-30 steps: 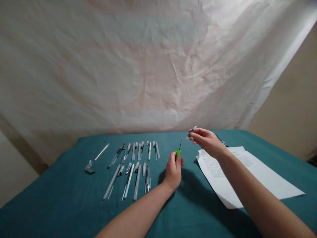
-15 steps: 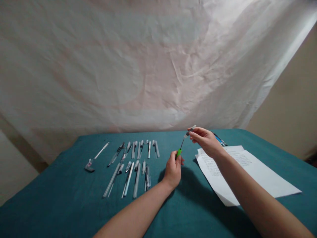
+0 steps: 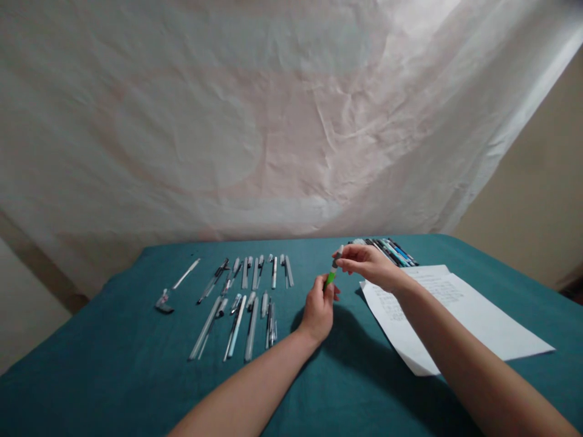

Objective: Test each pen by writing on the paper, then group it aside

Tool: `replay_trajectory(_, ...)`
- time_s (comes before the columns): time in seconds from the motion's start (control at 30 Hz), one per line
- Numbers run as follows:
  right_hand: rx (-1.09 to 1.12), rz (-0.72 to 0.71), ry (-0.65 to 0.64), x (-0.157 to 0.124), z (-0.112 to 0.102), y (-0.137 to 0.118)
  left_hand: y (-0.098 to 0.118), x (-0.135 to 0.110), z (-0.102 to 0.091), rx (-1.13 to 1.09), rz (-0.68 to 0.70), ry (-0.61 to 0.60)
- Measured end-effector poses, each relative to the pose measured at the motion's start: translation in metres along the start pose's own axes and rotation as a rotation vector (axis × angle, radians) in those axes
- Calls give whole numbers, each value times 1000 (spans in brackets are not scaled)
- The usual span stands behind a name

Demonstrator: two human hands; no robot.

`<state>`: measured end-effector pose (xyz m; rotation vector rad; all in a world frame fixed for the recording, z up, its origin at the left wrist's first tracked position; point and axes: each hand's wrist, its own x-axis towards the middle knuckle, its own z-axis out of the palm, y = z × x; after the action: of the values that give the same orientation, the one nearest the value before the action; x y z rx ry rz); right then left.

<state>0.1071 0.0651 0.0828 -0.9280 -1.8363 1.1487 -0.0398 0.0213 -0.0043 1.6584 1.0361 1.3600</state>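
My left hand (image 3: pixel 320 309) is closed around a green handle (image 3: pixel 330 278), tilted up over the table's middle. In a pinch, my right hand (image 3: pixel 367 262) holds a small grey and white cap-like sleeve (image 3: pixel 337 257) by its upper part. The sleeve's lower end meets the top of the green handle, in line with it. The handle's thin rod is now hidden, apparently inside the sleeve. What exact kind of tool or pen this is, I cannot make out. Left of my hands, taken-apart pens (image 3: pixel 252 328) lie in two rows, clear barrels beside caps and refills.
Several dark and blue pens (image 3: pixel 394 252) lie at the back right, partly behind my right hand. Printed paper sheets (image 3: pixel 473 321) rest under my right forearm. At the left lie a thin white stick (image 3: pixel 186 273) and a crumpled clear-and-dark item (image 3: pixel 164 301). A pale sheet (image 3: pixel 291 121) hangs behind.
My right hand has moved down and left, bringing the sleeve over the thin rod onto the green handle. My left hand stays in place. More pens show behind the right hand.
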Motion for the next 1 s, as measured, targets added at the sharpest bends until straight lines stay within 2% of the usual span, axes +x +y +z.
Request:
replay_trajectory(0.27, 13, 32, -38, 2, -4, 6, 2, -1, -1, 19, -14, 10)
replay_trajectory(0.5, -43, 12, -30, 3, -1, 8, -1, 0, -3, 53, 0, -29)
replay_trajectory(0.7, -36, 58, -49, 1, -4, 8, 0, 0, -1, 68, 13, -25)
replay_trajectory(1.0, -13, 91, -119, -5, -15, 5, 3, -3, 0, -63, -31, -142)
